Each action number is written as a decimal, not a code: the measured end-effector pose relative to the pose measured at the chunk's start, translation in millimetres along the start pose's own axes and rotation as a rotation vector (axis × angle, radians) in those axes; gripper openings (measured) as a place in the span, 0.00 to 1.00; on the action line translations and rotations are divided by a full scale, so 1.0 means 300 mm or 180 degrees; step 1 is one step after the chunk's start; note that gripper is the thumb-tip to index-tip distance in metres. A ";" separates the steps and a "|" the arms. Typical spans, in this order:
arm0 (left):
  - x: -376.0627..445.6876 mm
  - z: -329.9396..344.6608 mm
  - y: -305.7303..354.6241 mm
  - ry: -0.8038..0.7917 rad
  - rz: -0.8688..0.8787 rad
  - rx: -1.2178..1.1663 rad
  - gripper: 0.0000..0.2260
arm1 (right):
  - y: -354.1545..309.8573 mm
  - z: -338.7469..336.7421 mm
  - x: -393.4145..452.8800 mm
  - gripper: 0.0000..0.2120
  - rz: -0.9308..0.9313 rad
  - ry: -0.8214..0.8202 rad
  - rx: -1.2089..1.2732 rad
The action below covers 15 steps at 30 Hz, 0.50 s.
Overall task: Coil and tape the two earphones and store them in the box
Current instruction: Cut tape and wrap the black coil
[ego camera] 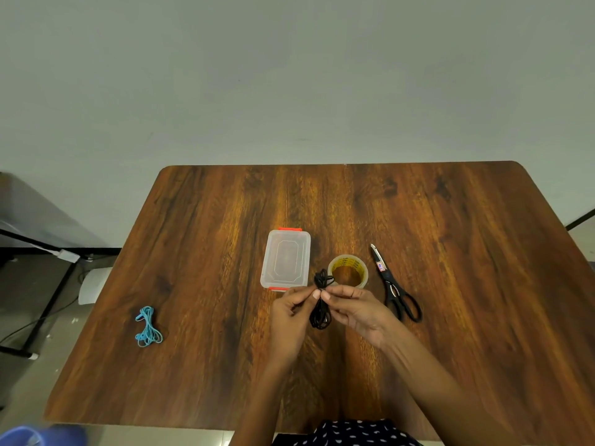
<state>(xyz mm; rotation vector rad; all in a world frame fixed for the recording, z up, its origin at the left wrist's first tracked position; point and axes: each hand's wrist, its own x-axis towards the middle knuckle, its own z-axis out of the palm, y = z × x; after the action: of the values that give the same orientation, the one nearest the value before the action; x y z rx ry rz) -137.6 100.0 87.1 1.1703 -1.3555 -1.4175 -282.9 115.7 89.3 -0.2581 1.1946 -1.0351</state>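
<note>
A coiled black earphone (321, 313) hangs above the middle of the wooden table (450, 252). My left hand (291, 313) and my right hand (357, 305) pinch it at its middle from either side, fingertips nearly touching. A clear plastic box (285, 260) with orange clasps lies shut just beyond my left hand. A roll of clear tape (348, 269) sits behind my right hand. Black scissors (394, 284) lie to the right of the tape. A coiled blue earphone (148, 326) lies alone on the left part of the table.
A grey wall stands behind the table's far edge. To the left, off the table, are a black metal frame (48, 284), cables and a white paper on the floor. A blue object (32, 436) shows at the bottom left corner.
</note>
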 end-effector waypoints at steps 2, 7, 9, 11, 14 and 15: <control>-0.004 0.002 -0.002 0.0090 -0.0091 -0.0176 0.08 | 0.001 0.003 0.000 0.09 0.0020 0.0013 0.0151; -0.002 -0.012 -0.005 0.0223 -0.0328 -0.0374 0.06 | 0.009 0.006 -0.002 0.09 0.0026 0.0098 0.0341; -0.002 -0.015 -0.005 0.0132 -0.0370 -0.0352 0.06 | 0.012 0.006 -0.005 0.07 -0.0131 0.0178 0.0169; -0.005 -0.012 -0.004 0.0073 -0.0415 -0.0346 0.06 | 0.015 0.004 -0.010 0.07 -0.0382 0.0283 -0.0110; -0.006 -0.005 0.000 0.0139 -0.0424 -0.0254 0.06 | 0.021 0.004 -0.011 0.07 -0.0669 0.0333 -0.0541; -0.003 -0.004 0.000 0.0168 -0.0392 -0.0165 0.06 | 0.025 0.006 -0.012 0.08 -0.0737 0.0351 -0.0644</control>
<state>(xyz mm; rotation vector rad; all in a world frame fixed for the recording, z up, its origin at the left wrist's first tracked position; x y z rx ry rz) -136.1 100.6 87.3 1.2666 -1.2210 -1.4887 -277.4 121.9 87.3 -0.5128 1.3951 -1.1406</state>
